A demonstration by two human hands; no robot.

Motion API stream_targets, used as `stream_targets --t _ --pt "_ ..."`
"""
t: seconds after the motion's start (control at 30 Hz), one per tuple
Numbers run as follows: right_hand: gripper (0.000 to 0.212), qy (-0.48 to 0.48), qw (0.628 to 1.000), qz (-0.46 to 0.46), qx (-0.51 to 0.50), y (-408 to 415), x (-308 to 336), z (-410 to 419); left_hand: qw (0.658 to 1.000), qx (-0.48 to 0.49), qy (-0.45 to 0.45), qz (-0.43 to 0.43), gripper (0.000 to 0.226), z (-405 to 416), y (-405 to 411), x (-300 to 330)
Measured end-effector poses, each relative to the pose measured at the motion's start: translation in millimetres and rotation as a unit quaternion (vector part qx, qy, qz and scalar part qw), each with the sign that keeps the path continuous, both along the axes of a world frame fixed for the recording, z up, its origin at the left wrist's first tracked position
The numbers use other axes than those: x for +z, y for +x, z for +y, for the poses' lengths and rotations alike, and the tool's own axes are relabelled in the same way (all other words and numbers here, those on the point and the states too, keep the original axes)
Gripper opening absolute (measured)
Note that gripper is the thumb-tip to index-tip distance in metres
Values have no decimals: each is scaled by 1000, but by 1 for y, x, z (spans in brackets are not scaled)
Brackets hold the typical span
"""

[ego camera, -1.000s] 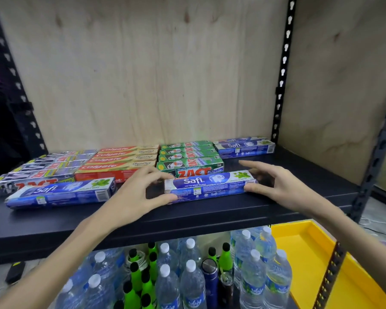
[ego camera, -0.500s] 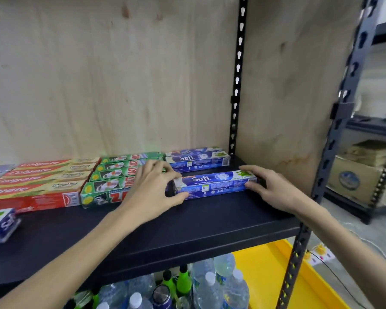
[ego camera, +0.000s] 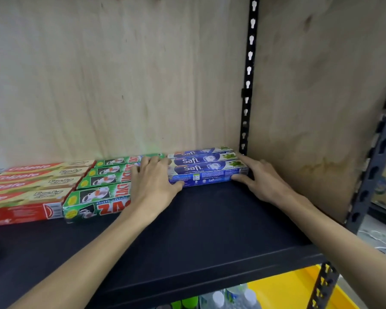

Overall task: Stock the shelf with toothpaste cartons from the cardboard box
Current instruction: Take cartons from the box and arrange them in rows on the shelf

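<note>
Both hands, left (ego camera: 153, 182) and right (ego camera: 262, 179), clasp the ends of the front Safi carton (ego camera: 206, 173), fingers curled over it. It has slid back since a second ago and now touches the Safi row (ego camera: 201, 157) at the shelf's (ego camera: 210, 230) right rear. This carton looks stocked; the cardboard box is out of view.

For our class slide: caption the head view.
Both hands, left and right, hold a blue Safi carton against its row on the shelf.
</note>
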State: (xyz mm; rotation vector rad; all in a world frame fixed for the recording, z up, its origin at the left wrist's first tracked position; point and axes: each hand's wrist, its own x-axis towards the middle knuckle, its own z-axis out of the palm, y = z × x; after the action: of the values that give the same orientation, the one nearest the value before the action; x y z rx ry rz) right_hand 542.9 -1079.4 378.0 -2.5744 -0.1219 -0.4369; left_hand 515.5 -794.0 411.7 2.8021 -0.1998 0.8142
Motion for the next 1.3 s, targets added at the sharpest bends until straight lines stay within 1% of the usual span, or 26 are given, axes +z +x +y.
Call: stream_targets --t 0.13,0.23,0.27,0.37,0.4,0.47,0.53,0.6,0.67,0.73,0.9,1.0,1.03,1.07,1.17,1.2,1.3 --pt "85 -17 1000 -4 -26 -3 4 2 999 22 -20 -29 66 -7 2 -2" --pt "87 -22 999 -13 -25 1 3 1 997 40 -41 -42 71 -8 1 -2" --pt "91 -21 999 -13 -24 2 3 0 997 45 -46 -46 73 -8 1 -3" --pt "112 0 1000 -2 -26 6 -2 -2 996 37 -69 -43 82 -7 1 -3" --pt "114 7 1000 3 -29 8 -3 -4 995 33 -85 -33 86 -7 2 -2" --pt "109 21 999 11 -30 10 -5 -6 993 37 -108 -15 90 -6 3 0" --pt "95 27 999 19 -30 7 -3 -5 994 44 -96 -15 87 -6 3 -1" --pt "88 22 999 19 -33 8 -4 -5 995 43 -84 -22 84 -5 6 -4" --pt "87 20 999 18 -40 8 -4 -5 994 40 -97 -20 85 -4 8 -5" --pt "88 19 999 16 -42 7 -4 -5 995 36 -90 -31 86 -2 8 -6" --pt "94 -5 999 5 -49 0 -4 -2 995 12 -14 -95 83 -2 -5 -8" --pt "103 -10 998 -28 -56 -9 -4 1 993 2 -5 -121 77 2 -10 -8" --pt "102 -15 997 -45 -59 -14 -2 4 992 -7 -7 -128 74 3 -11 -8" --pt "99 -16 996 -58 -61 -21 0 7 991 -20 -10 -134 69 4 -13 -8" --pt "79 -22 993 -94 -62 -51 12 23 987 -58 -16 -148 60 7 -22 -7" --pt "75 -31 992 -105 -57 -60 15 28 986 -67 -17 -149 59 9 -27 -6" --pt "75 -68 987 -144 -28 -81 15 42 985 -96 -12 -145 56 17 -46 -6"
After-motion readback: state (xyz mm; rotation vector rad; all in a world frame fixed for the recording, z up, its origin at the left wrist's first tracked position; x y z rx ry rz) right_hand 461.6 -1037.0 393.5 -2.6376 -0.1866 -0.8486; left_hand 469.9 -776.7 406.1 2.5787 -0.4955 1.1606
